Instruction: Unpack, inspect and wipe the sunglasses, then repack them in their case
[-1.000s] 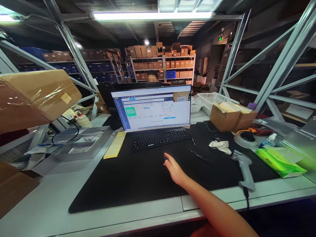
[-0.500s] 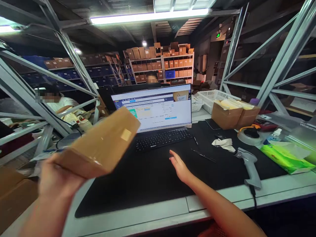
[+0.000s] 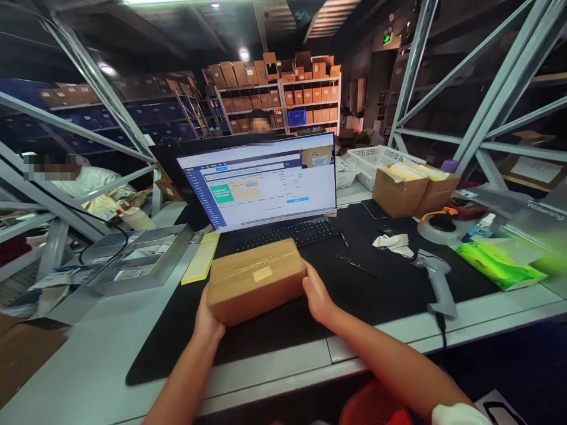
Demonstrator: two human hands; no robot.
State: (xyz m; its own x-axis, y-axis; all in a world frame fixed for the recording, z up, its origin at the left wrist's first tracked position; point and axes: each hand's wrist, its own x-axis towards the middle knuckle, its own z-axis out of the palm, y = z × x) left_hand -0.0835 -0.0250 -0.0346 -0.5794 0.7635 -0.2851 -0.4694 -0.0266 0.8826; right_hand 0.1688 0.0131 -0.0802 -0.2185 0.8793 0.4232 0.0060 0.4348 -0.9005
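A taped brown cardboard box (image 3: pixel 256 279) with a small pale label rests on the black desk mat (image 3: pixel 354 295), in front of the keyboard (image 3: pixel 292 232). My left hand (image 3: pixel 207 321) grips its near left end. My right hand (image 3: pixel 316 298) presses against its right end, fingers closed on the side. Behind the box stands a lit monitor (image 3: pixel 261 184).
A grey barcode scanner (image 3: pixel 436 280) lies on the mat at right, near two pens (image 3: pixel 358 265), a crumpled cloth (image 3: pixel 392 243), a tape roll (image 3: pixel 438 227) and a green packet (image 3: pixel 498 264). A metal tray (image 3: pixel 142 260) sits left. Open cartons (image 3: pixel 410 189) and white baskets (image 3: pixel 374 162) stand behind. Two people sit beyond.
My left hand has brought the box from high on the left down onto the mat. My right hand has moved in against its right end.
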